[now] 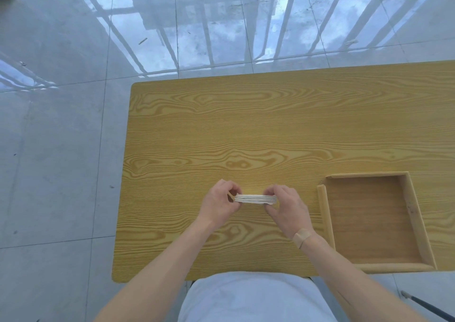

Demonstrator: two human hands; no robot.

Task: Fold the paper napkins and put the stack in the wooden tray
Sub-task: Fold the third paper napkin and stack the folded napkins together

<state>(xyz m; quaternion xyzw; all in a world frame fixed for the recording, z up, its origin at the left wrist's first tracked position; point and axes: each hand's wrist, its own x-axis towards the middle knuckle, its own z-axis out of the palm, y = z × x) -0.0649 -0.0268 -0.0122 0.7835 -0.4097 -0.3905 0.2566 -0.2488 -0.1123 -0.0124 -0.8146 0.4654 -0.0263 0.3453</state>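
**Napkin stack held between both hands**

I pinch the white napkin stack (256, 199) at its ends, my left hand (219, 204) and right hand (286, 208) just above the table (221, 129), low in the frame's centre. The wooden tray (416, 223) sits empty at lower right.

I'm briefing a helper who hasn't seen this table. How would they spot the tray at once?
Start at the yellow wood-grain table. Go to its near right corner, right of the two hands holding the napkin stack. The tray is the shallow square wooden box with raised rims and nothing inside, the only other thing lying on the tabletop.
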